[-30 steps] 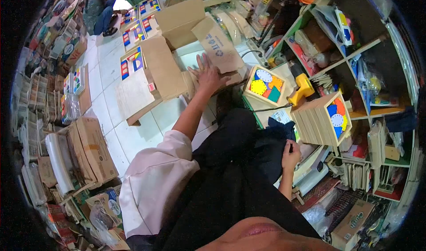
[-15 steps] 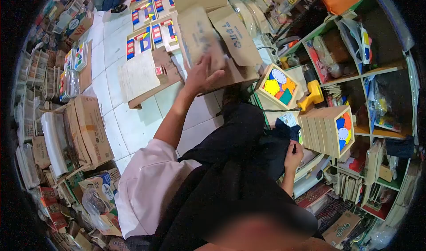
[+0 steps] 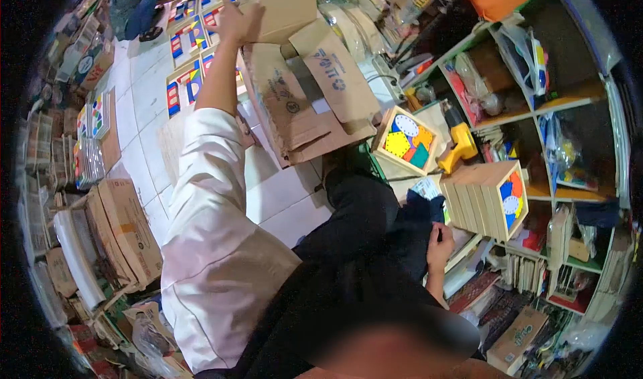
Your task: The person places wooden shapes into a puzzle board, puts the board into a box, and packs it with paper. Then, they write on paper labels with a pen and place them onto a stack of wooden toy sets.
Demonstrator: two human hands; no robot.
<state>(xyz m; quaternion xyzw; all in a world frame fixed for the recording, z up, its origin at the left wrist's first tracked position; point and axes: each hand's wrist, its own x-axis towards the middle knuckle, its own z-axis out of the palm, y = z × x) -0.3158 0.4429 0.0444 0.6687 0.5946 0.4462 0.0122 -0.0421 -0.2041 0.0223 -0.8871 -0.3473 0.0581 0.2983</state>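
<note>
My left hand (image 3: 234, 22) reaches far forward to the left end of the raised back flap of an open cardboard box (image 3: 274, 101). Its fingers look spread, and whether they press on the flap is hard to see. The box stands tilted in front of my knees with its flaps folded out. Low on the right, my right hand (image 3: 440, 246) rests beside my thigh with curled fingers, next to a dark cloth (image 3: 426, 190). What it holds, if anything, is hidden. Nearby lie a wooden shape puzzle (image 3: 406, 142) and a row of stacked wooden puzzle trays (image 3: 479, 198).
A yellow power drill (image 3: 459, 144) lies near the shelf unit (image 3: 576, 104). Trays of coloured blocks (image 3: 184, 94) line the floor ahead, with another person (image 3: 134, 10) beyond. Flattened cartons (image 3: 127, 228) stand left. A low wooden board (image 3: 173, 144) is partly behind my arm.
My left hand has moved from the box's near left flap forward to its back flap. The left flap now lies down and the box's opening shows. My right hand stays low on the right.
</note>
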